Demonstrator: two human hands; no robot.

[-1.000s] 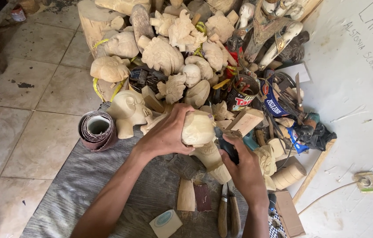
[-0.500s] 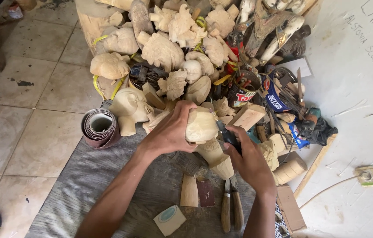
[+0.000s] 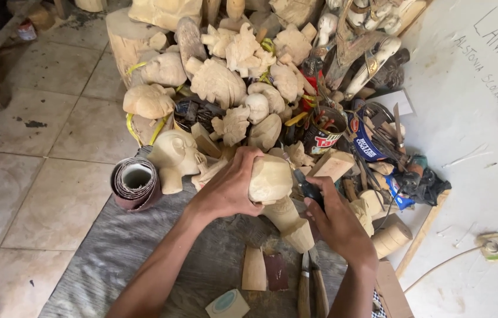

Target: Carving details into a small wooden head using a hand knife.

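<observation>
My left hand grips the rounded top of a pale wooden carving, a head-like piece on a narrow stem with a flared base. My right hand is closed on a dark-handled carving tool whose tip rests against the carving's right side. Both hands are over a grey mat on the floor. Under the carving, on the mat, lie a flat wooden wedge and a dark brown scrap.
A heap of unfinished pale wood carvings fills the space ahead, with a carved head and a roll of sandpaper at the left. Tins, tools and wood blocks crowd the right by the white wall. Two wooden-handled chisels lie near me.
The view has shifted slightly. My hands and the carving keep the same grip, with the tool still working at the carving's right side.
</observation>
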